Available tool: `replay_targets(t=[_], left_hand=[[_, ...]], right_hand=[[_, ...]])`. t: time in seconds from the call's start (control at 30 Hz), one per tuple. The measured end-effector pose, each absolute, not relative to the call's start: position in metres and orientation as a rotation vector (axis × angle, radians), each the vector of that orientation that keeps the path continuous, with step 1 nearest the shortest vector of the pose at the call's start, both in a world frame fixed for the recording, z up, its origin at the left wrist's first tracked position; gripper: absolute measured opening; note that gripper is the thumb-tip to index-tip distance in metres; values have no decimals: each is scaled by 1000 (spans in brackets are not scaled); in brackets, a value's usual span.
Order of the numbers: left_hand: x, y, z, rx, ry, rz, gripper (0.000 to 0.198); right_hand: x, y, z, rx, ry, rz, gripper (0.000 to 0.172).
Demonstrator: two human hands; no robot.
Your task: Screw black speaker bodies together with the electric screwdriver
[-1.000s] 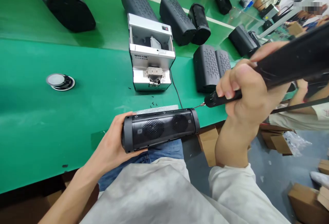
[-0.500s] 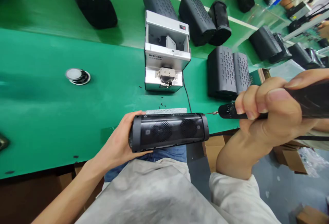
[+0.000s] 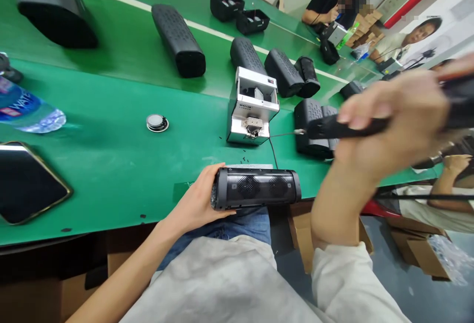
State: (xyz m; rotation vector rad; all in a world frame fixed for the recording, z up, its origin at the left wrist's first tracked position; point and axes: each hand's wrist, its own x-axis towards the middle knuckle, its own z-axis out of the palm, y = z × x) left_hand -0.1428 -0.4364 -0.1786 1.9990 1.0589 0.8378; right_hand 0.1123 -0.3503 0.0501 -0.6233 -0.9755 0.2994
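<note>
My left hand (image 3: pixel 202 192) is closed around the left end of a black speaker housing (image 3: pixel 259 188), which lies sideways at the table's front edge. Two perforated round areas show through its glossy face. My right hand (image 3: pixel 392 115), blurred by motion, grips a black electric screwdriver (image 3: pixel 348 126) held level above the table's right side. Its thin bit points left toward the silver screw feeder (image 3: pixel 254 108), with the tip close to the feeder's lower right front. Whether a screw sits on the tip is too small to tell. Several small dark screws (image 3: pixel 244 159) lie between feeder and housing.
A round speaker driver (image 3: pixel 157 123) lies left of the feeder. Farther left are a phone (image 3: pixel 29 182) and a water bottle (image 3: pixel 29 105). Black speaker shells (image 3: pixel 179 41) stand along the back, others (image 3: pixel 313 130) right of the feeder. Co-workers (image 3: pixel 335 4) sit at the far right.
The screwdriver has moved from the housing's right end up toward the feeder. My left hand still holds the housing. The view has swung, bringing the phone and bottle into sight.
</note>
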Motion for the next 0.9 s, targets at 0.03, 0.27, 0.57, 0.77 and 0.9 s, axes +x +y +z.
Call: replay_targets(t=[0.03,0.27,0.57,0.77,0.9], left_hand=[[-143,-436,-179,1996,1058,843,108],[-142,-437,-178,1990,1024,868,113],[-142,-437,-178,1976,1008,869,114],[-142,-437,-178,1950,1005,898,111],[-142,-436,-180,1960,1004,890,112]], right_hand=[[97,-342,44,-503,-1073,245,22],[59,-307,11,-661,-1272,184,20],[61,-295,12,-683,-1271,209,20],[66,-298,25,-747,-1270,131,26],[67,-285,18,-724,-1253,141,34]])
